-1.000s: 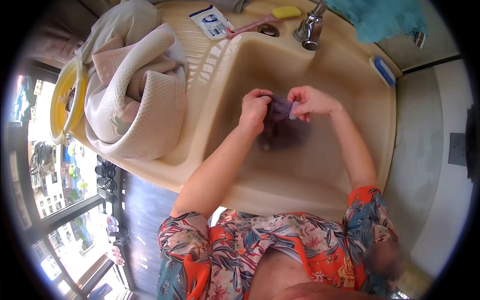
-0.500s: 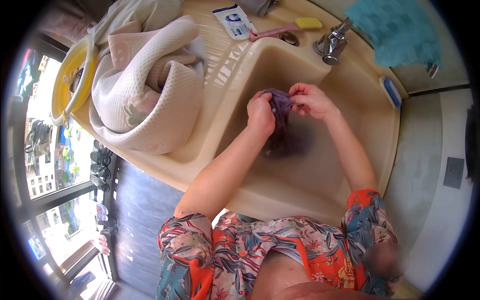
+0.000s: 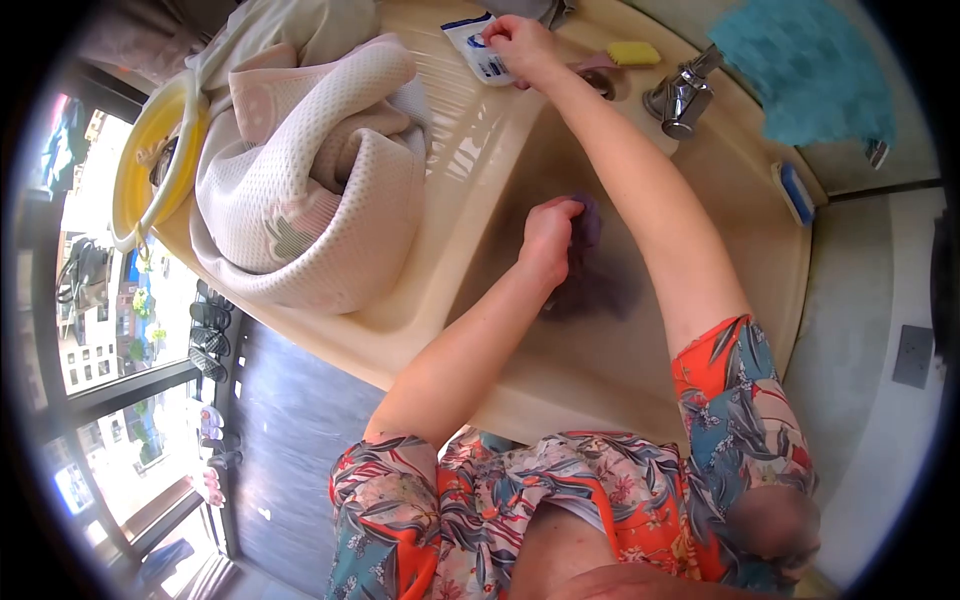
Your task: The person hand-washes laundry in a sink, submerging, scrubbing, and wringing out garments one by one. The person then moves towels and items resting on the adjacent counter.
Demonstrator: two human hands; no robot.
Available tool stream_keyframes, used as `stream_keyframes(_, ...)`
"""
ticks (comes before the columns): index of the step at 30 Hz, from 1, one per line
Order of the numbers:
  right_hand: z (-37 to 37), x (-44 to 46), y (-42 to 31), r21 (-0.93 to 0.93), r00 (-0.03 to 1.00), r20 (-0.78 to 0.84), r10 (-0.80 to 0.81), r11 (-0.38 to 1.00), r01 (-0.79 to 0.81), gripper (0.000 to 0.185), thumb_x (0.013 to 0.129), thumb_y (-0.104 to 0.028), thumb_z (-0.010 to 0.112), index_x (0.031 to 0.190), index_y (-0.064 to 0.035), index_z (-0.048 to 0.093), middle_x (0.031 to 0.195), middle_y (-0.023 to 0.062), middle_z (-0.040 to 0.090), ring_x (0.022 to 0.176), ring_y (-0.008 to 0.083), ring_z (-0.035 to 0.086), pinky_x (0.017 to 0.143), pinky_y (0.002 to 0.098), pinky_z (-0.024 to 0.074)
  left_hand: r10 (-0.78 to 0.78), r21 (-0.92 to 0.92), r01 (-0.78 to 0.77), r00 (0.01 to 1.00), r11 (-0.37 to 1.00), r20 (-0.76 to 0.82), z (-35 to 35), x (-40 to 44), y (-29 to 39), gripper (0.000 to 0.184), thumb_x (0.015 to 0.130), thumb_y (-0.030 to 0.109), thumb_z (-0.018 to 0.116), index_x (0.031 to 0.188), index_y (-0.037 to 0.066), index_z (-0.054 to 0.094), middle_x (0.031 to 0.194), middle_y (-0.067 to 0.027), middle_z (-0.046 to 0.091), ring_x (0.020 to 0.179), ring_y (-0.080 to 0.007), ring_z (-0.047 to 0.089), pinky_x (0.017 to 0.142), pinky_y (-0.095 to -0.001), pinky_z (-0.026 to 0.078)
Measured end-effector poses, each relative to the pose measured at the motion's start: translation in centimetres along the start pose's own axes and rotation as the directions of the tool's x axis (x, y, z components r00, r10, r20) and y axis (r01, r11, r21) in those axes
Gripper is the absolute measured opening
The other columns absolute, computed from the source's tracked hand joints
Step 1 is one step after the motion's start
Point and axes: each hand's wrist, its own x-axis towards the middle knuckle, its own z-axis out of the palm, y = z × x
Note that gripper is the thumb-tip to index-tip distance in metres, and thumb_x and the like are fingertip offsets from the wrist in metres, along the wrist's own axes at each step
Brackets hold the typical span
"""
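Note:
In the sink basin [image 3: 720, 250], my left hand [image 3: 549, 240] is closed around a dark purple cloth [image 3: 585, 222]. The cloth's lower part hangs into cloudy, darkened water. My right hand [image 3: 522, 48] reaches over the far ledge to a white and blue packet [image 3: 482, 62]. Its thumb and fingers are apart at the packet's right side, covering part of it; whether they grip it is unclear. Right behind that forearm lies a brush with yellow bristles [image 3: 632, 53], its pink handle mostly hidden.
A large bundle of pale quilted fabric [image 3: 340, 220] sits on the ribbed drainboard [image 3: 465, 150], beside a yellow collapsible basin [image 3: 150, 170]. The chrome faucet [image 3: 682, 95] stands at the back. On the right are a blue and white brush [image 3: 795, 193] and a hanging teal cloth [image 3: 810, 70].
My right hand has let go of the purple cloth and moved up to the packet on the ledge. My left hand keeps the cloth, a little lower in the basin.

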Motion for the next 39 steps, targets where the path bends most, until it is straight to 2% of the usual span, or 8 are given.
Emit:
stream_keyframes(4,1.3,1.7,0.7,-0.427,0.970,-0.011,-0.242,0.879,0.214,0.022,0.076,-0.028,0.054,0.083,-0.0101,0.063,0.075,0.0127,0.062,0.070,0.0175,0.062,0.062,0.0306,0.0483,0.038,0.055,-0.039,0.999,0.998,0.030,-0.1,0.3,0.1,0.013,0.078,0.005,0.052,0.086,-0.002,0.059,0.077,-0.0076,0.058,0.066,-0.0151,0.055,0.056,-0.0284,0.047)
stream_keyframes(7,-1.9,-0.4,-1.8,-0.148,0.992,0.129,0.004,0.989,0.015,0.026,0.081,-0.032,0.051,0.081,-0.0084,0.063,0.073,0.0091,0.063,0.071,0.0148,0.061,0.067,0.0279,0.0461,0.048,0.099,-0.057,0.995,0.993,0.085,0.8,-0.8,0.2,0.013,0.077,0.007,0.056,0.086,-0.002,0.060,0.076,-0.0070,0.059,0.067,-0.0133,0.056,0.057,-0.0265,0.046)
stream_keyframes(11,-5.7,-8.1,-1.3,0.454,0.924,0.377,-0.069,0.883,-0.119,0.042,0.089,-0.040,0.041,0.079,-0.0045,0.061,0.073,0.0053,0.062,0.071,0.0142,0.060,0.068,0.0276,0.0453,-0.004,0.170,-0.036,0.973,0.985,0.232,0.4,-0.5,0.5,0.014,0.077,0.009,0.059,0.086,-0.001,0.060,0.075,-0.0057,0.060,0.066,-0.0113,0.056,0.058,-0.0243,0.046)
stream_keyframes(17,-10.3,-20.3,7.1,0.657,0.836,0.547,0.043,0.596,-0.460,0.061,0.090,-0.052,0.025,0.083,-0.0017,0.059,0.085,0.0070,0.059,0.084,0.0153,0.055,0.079,0.0284,0.0414,-0.281,0.389,0.113,0.869,0.914,0.408,-0.4,-1.4,1.1,0.014,0.079,0.011,0.059,0.086,-0.001,0.060,0.076,-0.0042,0.060,0.067,-0.0112,0.057,0.061,-0.0232,0.047)
stream_keyframes(24,-7.7,-24.8,6.6,0.453,0.809,0.568,0.150,0.764,-0.460,0.064,0.088,-0.057,0.023,0.100,-0.0036,0.057,0.091,0.0021,0.057,0.085,0.0120,0.050,0.079,0.0273,0.0395,-0.283,0.426,0.052,0.819,0.903,0.500,-1.2,-3.2,3.3,0.016,0.081,0.014,0.059,0.087,-0.001,0.061,0.079,-0.0048,0.062,0.070,-0.0116,0.059,0.063,-0.0242,0.048)
stream_keyframes(28,-10.7,-26.4,5.9,0.557,0.874,0.478,0.088,0.738,-0.379,0.034,0.087,-0.037,0.050,0.083,-0.0045,0.060,0.075,-0.0032,0.053,0.071,0.0062,0.045,0.070,0.0236,0.0384,-0.254,0.458,-0.006,0.825,0.889,0.504,-1.1,-4.0,4.5,0.016,0.083,0.012,0.055,0.091,-0.001,0.060,0.083,-0.0071,0.062,0.072,-0.0131,0.059,0.068,-0.0244,0.048)
stream_keyframes(34,-14.3,-26.7,6.1,0.315,0.828,0.548,0.118,0.888,-0.335,0.018,0.077,-0.019,0.064,0.070,-0.0058,0.055,0.072,-0.0036,0.054,0.070,0.0043,0.046,0.066,0.0204,0.0375,-0.137,0.528,-0.146,0.877,0.837,0.460,-1.1,-4.2,5.1,0.015,0.083,0.014,0.056,0.086,0.000,0.060,0.077,-0.0037,0.061,0.066,-0.0101,0.057,0.062,-0.0234,0.048)
stream_keyframes(39,-12.9,-27.8,7.8,0.816,0.956,0.290,0.039,0.513,-0.268,0.010,0.076,-0.007,0.059,0.071,-0.0060,0.051,0.078,0.0006,0.055,0.070,0.0062,0.049,0.062,0.0209,0.0400,0.032,0.631,-0.318,0.906,0.708,0.421,-0.7,-2.6,4.7,0.017,0.084,0.014,0.055,0.089,-0.001,0.061,0.078,-0.0037,0.061,0.068,-0.0098,0.056,0.065,-0.0230,0.047)
